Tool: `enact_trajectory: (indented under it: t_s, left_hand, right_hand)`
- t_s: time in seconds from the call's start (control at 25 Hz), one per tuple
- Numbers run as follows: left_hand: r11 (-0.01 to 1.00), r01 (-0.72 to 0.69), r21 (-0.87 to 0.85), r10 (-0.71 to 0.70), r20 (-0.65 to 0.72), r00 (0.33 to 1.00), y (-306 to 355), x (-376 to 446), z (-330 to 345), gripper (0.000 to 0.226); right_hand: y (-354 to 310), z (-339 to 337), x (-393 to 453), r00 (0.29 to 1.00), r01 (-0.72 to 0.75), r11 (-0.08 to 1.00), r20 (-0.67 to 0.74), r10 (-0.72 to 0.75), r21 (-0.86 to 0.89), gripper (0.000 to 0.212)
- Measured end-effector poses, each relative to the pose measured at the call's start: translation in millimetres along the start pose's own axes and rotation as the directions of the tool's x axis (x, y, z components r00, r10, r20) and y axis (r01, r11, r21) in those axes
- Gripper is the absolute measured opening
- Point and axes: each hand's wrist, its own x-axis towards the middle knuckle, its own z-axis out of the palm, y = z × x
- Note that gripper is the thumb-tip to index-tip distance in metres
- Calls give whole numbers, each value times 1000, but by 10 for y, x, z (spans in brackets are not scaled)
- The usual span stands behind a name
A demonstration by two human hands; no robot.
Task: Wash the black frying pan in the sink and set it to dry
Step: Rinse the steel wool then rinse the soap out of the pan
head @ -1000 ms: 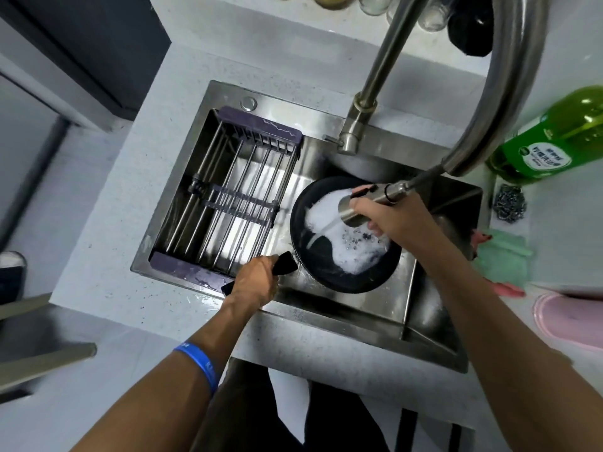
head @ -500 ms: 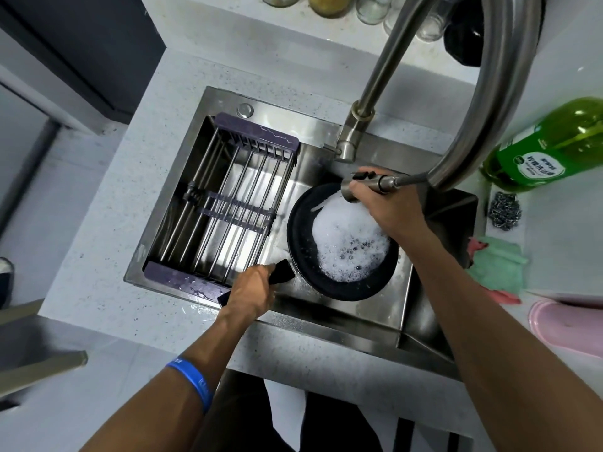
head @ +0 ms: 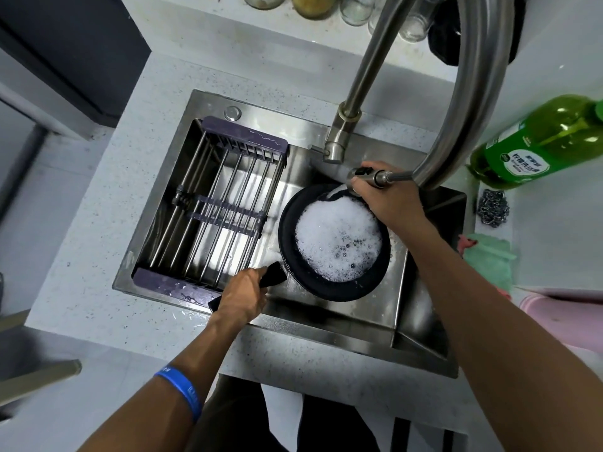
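The black frying pan (head: 295,256) lies in the right part of the steel sink (head: 329,334), its inside covered with white foam (head: 339,243). My left hand (head: 243,296) grips the pan's black handle (head: 272,278) at the sink's near edge. My right hand (head: 385,199) holds the pull-out spray head (head: 368,177) over the pan's far rim, and a thin stream of water runs from it into the pan.
A purple-ended wire drying rack (head: 225,207) spans the sink's left half. The tap's base (head: 339,141) and thick hose (head: 470,93) arch overhead. On the right counter are a green detergent bottle (head: 535,141), a steel scourer (head: 492,208), a green cloth (head: 489,262) and a pink tray (head: 561,318).
My right hand has drawn the spray head from over the pan's middle to its far rim. Foam now covers more of the pan's bottom. My left hand keeps its hold.
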Motion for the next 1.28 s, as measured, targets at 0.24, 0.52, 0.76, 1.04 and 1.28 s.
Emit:
enact_trajectory:
  t_s: [0.24, 0.52, 0.76, 1.04, 1.28]
  left_hand:
    - [1000, -20, 2, 20, -23, 1000, 42, -36, -42, 26]
    - [1000, -13, 13, 13, -15, 1000, 43, -44, -47, 29]
    - [999, -37, 25, 38, -30, 999, 55, -61, -58, 32]
    - [999, -50, 17, 50, -19, 999, 63, -77, -61, 36]
    - [999, -47, 24, 48, -30, 998, 68, -81, -75, 31]
  right_hand:
    - [202, -139, 76, 1000, -7, 977, 13, 10, -213, 20]
    - [315, -410, 71, 990, -113, 922, 41, 137, -370, 22]
    - [388, -655, 0, 973, -173, 838, 41, 227, -518, 25]
    - [470, -655, -87, 942, -170, 796, 141, 304, -581, 33]
    - [492, -587, -246, 919, -163, 845, 234, 319, -509, 29]
